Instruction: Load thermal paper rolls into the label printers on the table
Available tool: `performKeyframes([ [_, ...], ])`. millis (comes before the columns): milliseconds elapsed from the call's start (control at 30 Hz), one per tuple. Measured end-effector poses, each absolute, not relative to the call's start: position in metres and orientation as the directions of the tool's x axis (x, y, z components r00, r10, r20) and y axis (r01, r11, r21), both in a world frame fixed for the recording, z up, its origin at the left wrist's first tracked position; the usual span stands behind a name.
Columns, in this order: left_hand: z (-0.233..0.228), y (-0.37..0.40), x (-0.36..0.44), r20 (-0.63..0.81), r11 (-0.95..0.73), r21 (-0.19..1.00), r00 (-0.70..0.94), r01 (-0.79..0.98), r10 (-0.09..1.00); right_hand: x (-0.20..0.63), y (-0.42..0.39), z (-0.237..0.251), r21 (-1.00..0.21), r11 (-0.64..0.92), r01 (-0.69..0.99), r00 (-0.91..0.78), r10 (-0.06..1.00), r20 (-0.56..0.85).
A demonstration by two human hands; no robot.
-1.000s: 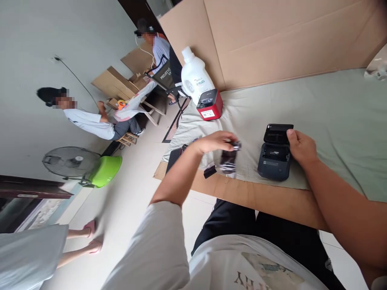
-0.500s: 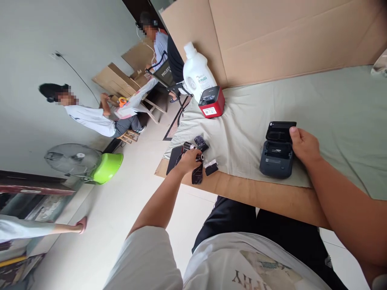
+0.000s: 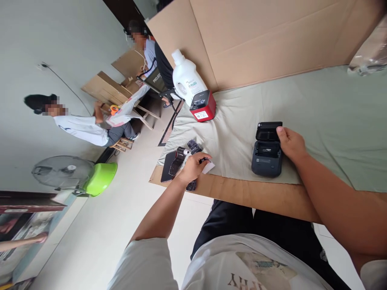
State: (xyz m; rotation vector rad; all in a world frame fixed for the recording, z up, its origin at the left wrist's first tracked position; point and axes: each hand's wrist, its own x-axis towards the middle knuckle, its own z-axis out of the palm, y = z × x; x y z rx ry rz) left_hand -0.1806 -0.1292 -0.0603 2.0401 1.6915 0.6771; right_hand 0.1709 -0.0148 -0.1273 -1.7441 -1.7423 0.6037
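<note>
My left hand (image 3: 193, 168) is closed in a pinch at the small black-and-white roll (image 3: 208, 167), partly hidden by the fingers. Around it lie other dark wrapped pieces (image 3: 194, 146), a strip of black film (image 3: 177, 162) and a small roll with a white core (image 3: 187, 152). To their left is a flat dark device (image 3: 168, 167), perhaps a phone. My right hand (image 3: 292, 144) grips the raised lid of a dark portable label printer (image 3: 266, 161), thumb on the lid's edge. The printer stands upright on the cloth, its compartment exposed.
A red-and-black box-shaped device (image 3: 204, 106) stands before a white jug (image 3: 189, 78) at the back left. Cardboard (image 3: 266, 40) walls the table's rear. Plastic packaging (image 3: 367, 56) lies far right. Two people sit at another table; a fan (image 3: 63, 171) and green basin (image 3: 101, 179) stand left.
My left hand has shifted right from the dark rolls to the black-and-white one. My right hand still holds the lid up. The view has turned slightly, and the leg at left has moved away.
</note>
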Motion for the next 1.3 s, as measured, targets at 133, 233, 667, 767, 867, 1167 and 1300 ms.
performKeyframes([
  [133, -0.042, -0.11, -0.151, 0.129, -0.157, 0.725, 0.092, 0.671, 0.987, 0.171, -0.014, -0.131, -0.697, 0.054, 0.715, 0.039, 0.992, 0.117],
  [233, -0.025, -0.094, -0.113, 0.208, -0.255, 0.777, 0.147, 0.575, 0.967, 0.171, -0.013, -0.133, -0.709, 0.058, 0.703, 0.032, 0.993, 0.114],
  [667, -0.051, -0.05, 0.001, 0.506, -0.653, 0.434, 0.432, 0.621, 0.747, 0.169, -0.015, -0.124, -0.695, -0.007, 0.719, 0.015, 1.0, 0.005],
  [767, -0.056, -0.051, -0.002, 0.499, -0.671, 0.391, 0.468, 0.63, 0.73, 0.169, -0.015, -0.124, -0.7, -0.007, 0.714, 0.017, 1.0, 0.008],
  [867, -0.059, -0.055, -0.004, 0.485, -0.709, 0.354, 0.529, 0.609, 0.696, 0.17, -0.015, -0.125, -0.706, -0.001, 0.708, 0.021, 1.0, 0.02],
  [1167, -0.063, -0.064, -0.011, 0.489, -0.723, 0.326, 0.546, 0.609, 0.68, 0.171, -0.013, -0.129, -0.707, 0.033, 0.706, 0.018, 0.998, 0.064],
  [1300, -0.058, -0.065, -0.011, 0.493, -0.748, 0.297, 0.576, 0.593, 0.652, 0.171, -0.014, -0.128, -0.706, 0.015, 0.708, 0.02, 0.999, 0.041],
])
